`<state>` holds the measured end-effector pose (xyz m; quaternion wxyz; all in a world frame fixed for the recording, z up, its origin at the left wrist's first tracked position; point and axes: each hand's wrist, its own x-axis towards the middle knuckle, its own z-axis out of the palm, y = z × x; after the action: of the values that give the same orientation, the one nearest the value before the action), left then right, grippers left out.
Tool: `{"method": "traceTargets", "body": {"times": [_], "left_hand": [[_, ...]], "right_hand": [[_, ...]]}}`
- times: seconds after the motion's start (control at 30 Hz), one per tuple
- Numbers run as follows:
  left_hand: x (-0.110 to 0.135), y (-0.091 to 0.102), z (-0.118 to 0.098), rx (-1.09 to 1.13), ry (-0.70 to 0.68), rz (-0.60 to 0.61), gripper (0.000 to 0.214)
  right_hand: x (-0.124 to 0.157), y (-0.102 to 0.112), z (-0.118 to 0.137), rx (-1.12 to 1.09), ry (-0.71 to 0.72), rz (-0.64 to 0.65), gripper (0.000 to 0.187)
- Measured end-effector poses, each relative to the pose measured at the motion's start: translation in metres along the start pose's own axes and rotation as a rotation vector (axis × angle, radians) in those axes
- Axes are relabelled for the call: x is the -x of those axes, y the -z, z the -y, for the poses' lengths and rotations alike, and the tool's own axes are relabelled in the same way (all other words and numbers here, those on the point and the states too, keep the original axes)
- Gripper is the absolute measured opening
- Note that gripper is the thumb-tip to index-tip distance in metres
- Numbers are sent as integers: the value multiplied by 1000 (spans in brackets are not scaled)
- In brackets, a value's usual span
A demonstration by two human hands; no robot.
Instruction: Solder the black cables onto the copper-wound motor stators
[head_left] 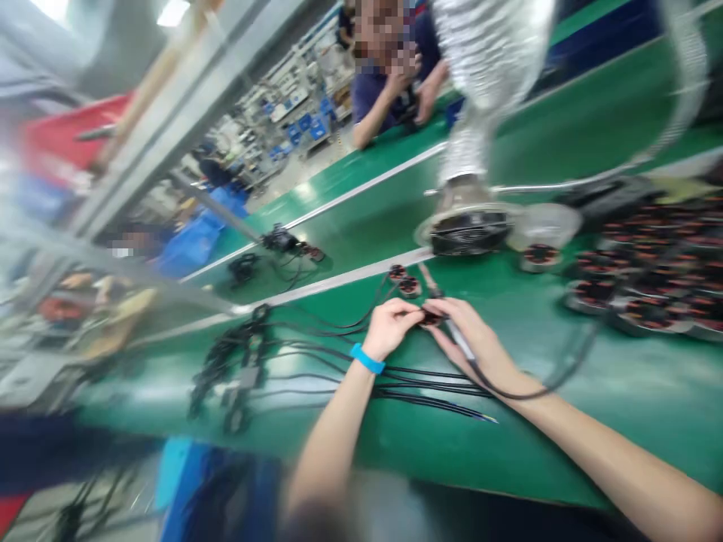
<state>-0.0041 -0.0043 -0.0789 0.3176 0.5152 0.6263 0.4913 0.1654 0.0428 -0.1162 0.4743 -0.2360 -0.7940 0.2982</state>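
My left hand (389, 327), with a blue band at its wrist, has thumb and fingers closed on the edge of a small round motor stator (432, 318). My right hand (471, 335) is closed around a soldering iron (460, 340), whose black cord (542, 393) runs back over the wrist. Its fingers also come close to the stator and partly cover it; whether they touch it I cannot tell. Just beyond the hands lie two more stators (409, 286) with black leads. Under my forearms, several black cables (429, 388) stretch across the green bench, one ending in bare coloured wires.
A silver flexible duct (480, 113) hangs down to a dark mesh-covered hood (468, 229) beyond my right hand. Many copper-wound stators (655, 309) stand at the right. Bundled cables (242, 369) lie at the left. Across the bench sits another person (389, 83).
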Motion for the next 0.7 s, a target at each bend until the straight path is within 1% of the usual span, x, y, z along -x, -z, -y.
{"method": "traceTargets", "body": {"times": [0.07, 0.1, 0.13, 0.2, 0.23, 0.3, 0.33, 0.37, 0.43, 0.47, 0.5, 0.53, 0.57, 0.6, 0.63, 0.7], "left_hand": [[-5, -1, 3, -68, -60, -11, 14], [-9, -1, 6, -119, -82, -32, 15], [-15, 0, 10, -171, -104, -39, 14], [-29, 3, 19, -270, -171, -71, 14], [-36, 5, 23, -316, -210, -92, 14], [-45, 9, 24, -400, -277, -112, 15], [-47, 10, 22, -436, -298, -104, 15], [-45, 9, 17, -467, -307, -85, 16], [-35, 4, 2, -529, -285, -64, 18], [-27, 1, -6, -561, -252, -96, 22], [-19, -2, -13, -611, -207, -164, 26], [-12, -5, -19, -673, -166, -232, 37], [-6, -8, -22, -750, -135, -267, 51], [-2, -10, -23, -833, -122, -257, 64], [0, -12, -23, -911, -114, -244, 71], [0, -15, -20, -1036, -104, -212, 69]], "right_hand": [[-1, -1, 1, 31, 0, -48, 44], [-3, -1, 2, 44, 26, -68, 45], [-5, -1, 3, 41, 32, -94, 46], [-9, 1, 6, 30, 38, -95, 49], [-10, 2, 7, 38, 44, -135, 49], [-12, 4, 12, 72, 42, -166, 49], [-12, 6, 15, 94, 36, -174, 48], [-11, 9, 19, 116, 25, -169, 46], [-9, 19, 32, 161, 6, -167, 38], [-8, 26, 39, 189, -9, -171, 34], [-8, 33, 47, 217, -3, -175, 30], [-8, 42, 55, 234, 48, -175, 29], [-9, 50, 61, 253, 86, -134, 30], [-8, 60, 67, 286, 118, -119, 33], [-7, 69, 72, 326, 148, -122, 36], [-2, 88, 76, 430, 189, -145, 40]]}}
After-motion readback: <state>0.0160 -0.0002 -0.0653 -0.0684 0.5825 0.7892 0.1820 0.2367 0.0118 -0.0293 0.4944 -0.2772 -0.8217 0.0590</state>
